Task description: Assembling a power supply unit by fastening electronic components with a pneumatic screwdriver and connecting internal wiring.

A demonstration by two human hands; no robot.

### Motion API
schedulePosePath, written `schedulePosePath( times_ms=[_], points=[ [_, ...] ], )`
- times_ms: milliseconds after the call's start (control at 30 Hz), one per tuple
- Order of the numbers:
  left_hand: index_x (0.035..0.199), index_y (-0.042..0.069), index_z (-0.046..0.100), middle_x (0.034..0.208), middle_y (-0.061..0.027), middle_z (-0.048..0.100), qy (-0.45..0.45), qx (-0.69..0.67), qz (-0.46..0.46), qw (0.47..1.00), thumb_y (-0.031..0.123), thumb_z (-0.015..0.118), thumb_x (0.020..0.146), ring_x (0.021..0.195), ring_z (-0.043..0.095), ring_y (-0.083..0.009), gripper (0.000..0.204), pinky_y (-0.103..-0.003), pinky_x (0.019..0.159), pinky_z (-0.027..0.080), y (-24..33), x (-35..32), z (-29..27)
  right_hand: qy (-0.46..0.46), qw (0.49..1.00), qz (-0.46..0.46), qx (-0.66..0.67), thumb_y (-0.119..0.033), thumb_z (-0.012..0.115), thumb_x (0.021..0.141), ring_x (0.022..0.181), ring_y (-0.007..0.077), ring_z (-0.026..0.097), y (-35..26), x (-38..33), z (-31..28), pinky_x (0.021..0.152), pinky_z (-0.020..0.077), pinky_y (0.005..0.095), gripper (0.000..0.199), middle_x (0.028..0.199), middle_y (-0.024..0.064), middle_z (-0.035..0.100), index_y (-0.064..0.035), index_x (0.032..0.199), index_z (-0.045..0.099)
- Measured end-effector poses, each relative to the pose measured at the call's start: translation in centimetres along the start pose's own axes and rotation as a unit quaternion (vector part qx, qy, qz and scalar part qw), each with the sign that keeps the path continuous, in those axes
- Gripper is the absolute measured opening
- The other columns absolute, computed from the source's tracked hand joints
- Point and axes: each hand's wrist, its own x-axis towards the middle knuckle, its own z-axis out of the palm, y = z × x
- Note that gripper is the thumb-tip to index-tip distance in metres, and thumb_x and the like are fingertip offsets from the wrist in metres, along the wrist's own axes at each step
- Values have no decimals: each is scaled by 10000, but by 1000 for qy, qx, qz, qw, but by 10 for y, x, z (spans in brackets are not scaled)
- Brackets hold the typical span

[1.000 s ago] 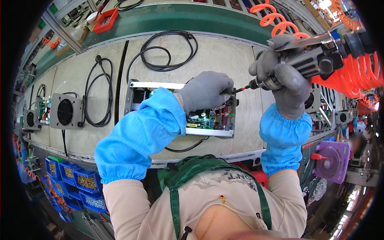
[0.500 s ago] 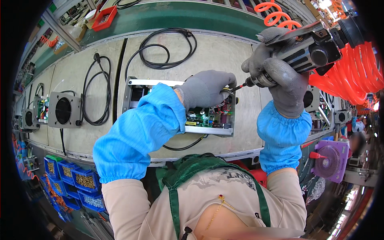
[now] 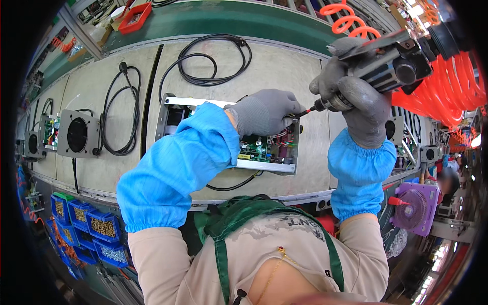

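Note:
An open metal chassis with a green circuit board lies on the beige conveyor belt in front of me. My left hand, in a grey glove, rests over the chassis's right end with its fingertips pinched at the tip of the driver bit. My right hand, also gloved, grips a black pneumatic screwdriver tilted toward the chassis's upper right corner. An orange coiled air hose runs off the tool. Blue sleeve covers sit on both forearms.
A coiled black power cable lies behind the chassis, another cable to its left. A unit with a round fan opening sits further left. Blue bins of screws hang below the belt. A purple fan stands at right. A red tray sits beyond.
The screwdriver's body has tilted up and toward the far right; its bit stays at the chassis corner. My left hand keeps its place on the chassis.

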Motion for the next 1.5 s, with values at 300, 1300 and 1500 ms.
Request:
schedulePosePath(
  times_ms=[300,1300,1500],
  points=[
    [1097,67,637,1084,-112,603,-31,36,-30,998,147,627,839,978,600,-324,270,-412,843,486,8,2,-2,40,999,-32,-3,-261,633,757,566,141,503,3,-6,-3,626,493,368,538,651,26,483,33,1187,495],
    [1071,128,629,1144,-104,601,356,16,22,934,143,662,766,996,610,-282,307,-393,825,508,79,-150,67,-6,991,-119,62,-247,548,875,989,321,633,38,-11,-55,1086,348,440,547,1075,223,615,51,1315,419],
    [1009,87,655,998,-139,647,540,52,-445,712,35,607,756,938,625,-310,262,-380,824,507,57,-334,148,-183,934,-54,303,-261,554,861,987,236,570,58,3,-62,1031,350,412,622,1250,227,516,62,1358,366]
  ],
)
